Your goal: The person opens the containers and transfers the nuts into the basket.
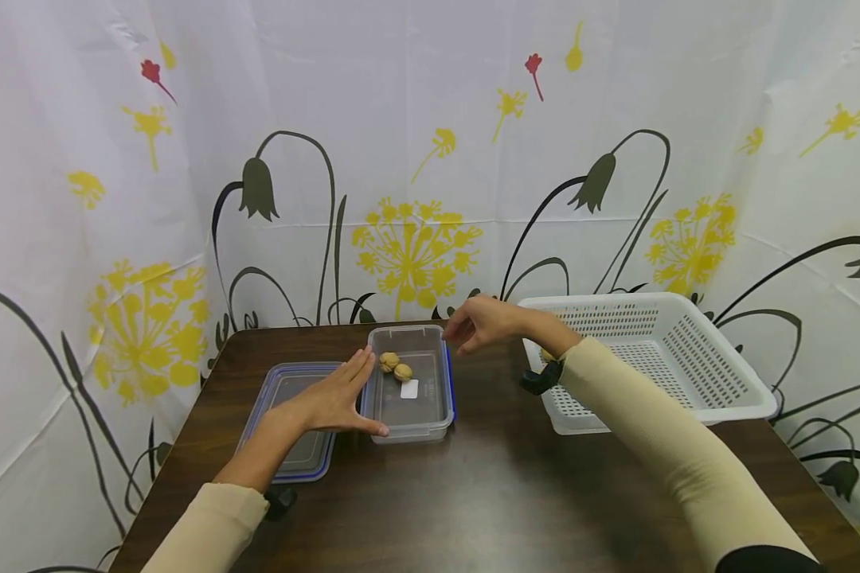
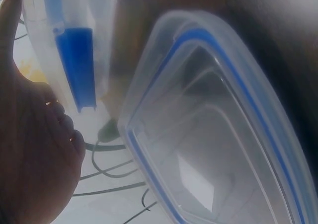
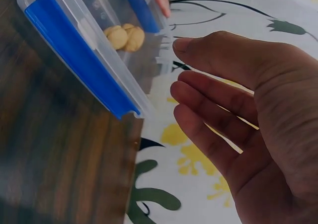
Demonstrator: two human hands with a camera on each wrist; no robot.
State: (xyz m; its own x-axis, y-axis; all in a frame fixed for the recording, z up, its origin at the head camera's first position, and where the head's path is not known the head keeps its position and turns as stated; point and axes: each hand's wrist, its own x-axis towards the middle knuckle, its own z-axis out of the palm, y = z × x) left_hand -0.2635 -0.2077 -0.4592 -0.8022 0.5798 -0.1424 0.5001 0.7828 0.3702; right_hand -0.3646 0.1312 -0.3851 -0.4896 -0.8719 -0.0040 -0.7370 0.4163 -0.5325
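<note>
A clear plastic food container (image 1: pixel 419 412) with blue side clips stands on the table, two walnuts (image 1: pixel 396 367) lying together inside. Along its left side my left hand (image 1: pixel 330 400) rests with straight fingers and the thumb spread toward the near left corner. My right hand (image 1: pixel 483 322) hovers by the far right corner, fingers loosely bent and holding nothing; the right wrist view shows a gap between this hand (image 3: pixel 248 105) and the container (image 3: pixel 82 33). A flat clear lid (image 1: pixel 290 386) with a blue seal lies left of the container, partly beneath my left forearm.
A white perforated basket (image 1: pixel 738 390) stands at the right rear of the dark wooden table (image 1: pixel 473 509). Inside its left end a walnut (image 1: pixel 547 355) shows, partly hidden by my right wrist. A flower-printed curtain (image 1: pixel 416 95) hangs behind the table.
</note>
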